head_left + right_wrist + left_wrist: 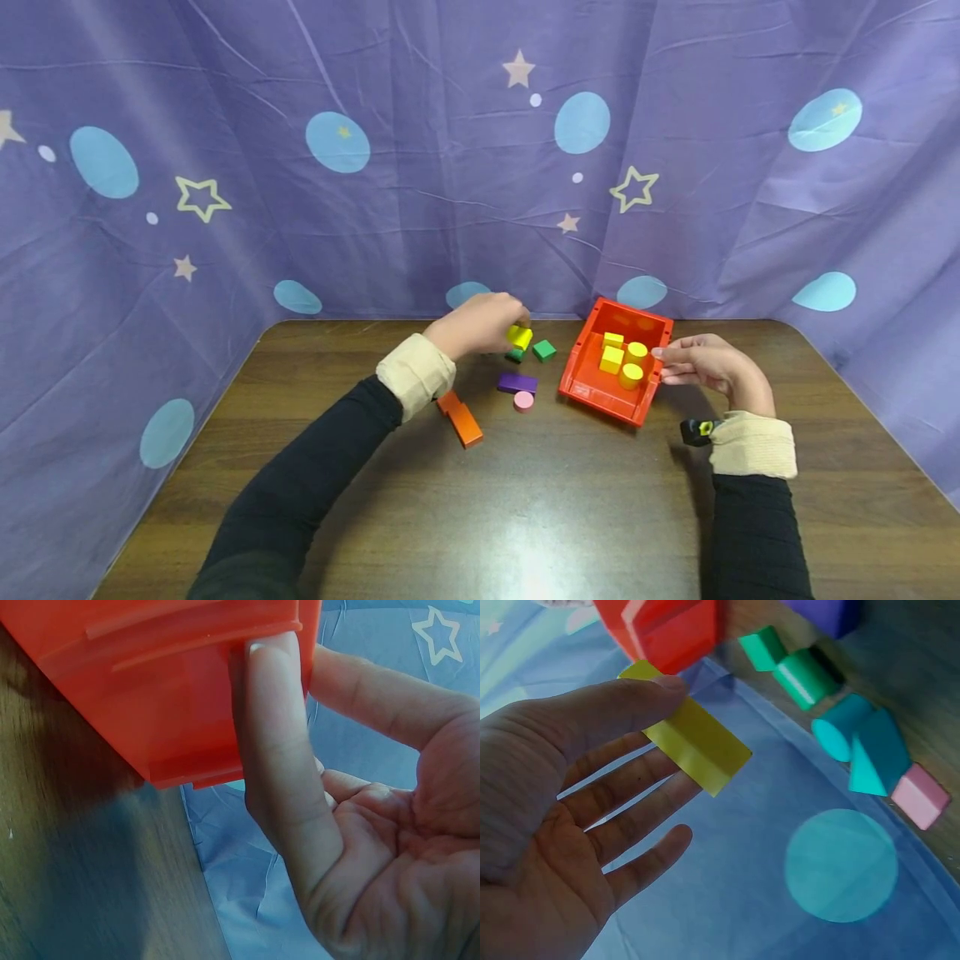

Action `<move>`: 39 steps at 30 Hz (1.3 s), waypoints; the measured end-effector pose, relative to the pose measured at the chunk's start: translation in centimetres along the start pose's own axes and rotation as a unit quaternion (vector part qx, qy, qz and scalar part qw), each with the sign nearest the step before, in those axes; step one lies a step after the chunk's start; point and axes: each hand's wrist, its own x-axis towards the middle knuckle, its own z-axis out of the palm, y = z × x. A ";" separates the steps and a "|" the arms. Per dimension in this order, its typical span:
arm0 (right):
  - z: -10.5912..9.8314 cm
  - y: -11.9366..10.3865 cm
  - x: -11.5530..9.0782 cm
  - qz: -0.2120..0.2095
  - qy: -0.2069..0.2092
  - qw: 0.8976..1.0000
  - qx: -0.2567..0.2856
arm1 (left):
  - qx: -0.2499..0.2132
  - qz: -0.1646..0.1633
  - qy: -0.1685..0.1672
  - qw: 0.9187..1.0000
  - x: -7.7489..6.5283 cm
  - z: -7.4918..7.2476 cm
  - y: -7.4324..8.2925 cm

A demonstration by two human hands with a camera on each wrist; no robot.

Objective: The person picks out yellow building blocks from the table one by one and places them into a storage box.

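My left hand (480,323) pinches a yellow rectangular block (519,337) between thumb and fingers, over the far part of the table. In the left wrist view the yellow block (701,746) juts out past the thumb, while the little finger stands apart from it. At the right, my right hand (708,367) grips the side wall of a red plastic bin (600,402), thumb on one face and fingers on the other. Several yellow blocks (611,360), cubes and cylinders, lie inside the bin. The right wrist view shows the bin's outer wall (187,712) close up.
Beneath and beside the left hand are a green block (544,351) and a green cylinder (807,679). Nearer lie a purple block (517,383), a pink cylinder (523,402) and orange blocks (467,427). Teal pieces (881,754) show in the left wrist view. A purple curtain (465,167) hangs behind.
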 end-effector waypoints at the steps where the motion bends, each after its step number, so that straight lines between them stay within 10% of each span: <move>1: 0.0 0.0 0.0 -0.001 0.000 1.000 -0.001 | 0.001 0.003 0.002 1.000 0.1 -0.2 0.2; 39: -0.1 -0.1 0.0 0.003 0.002 1.000 0.001 | -0.027 0.043 0.002 0.999 5.7 -3.4 6.8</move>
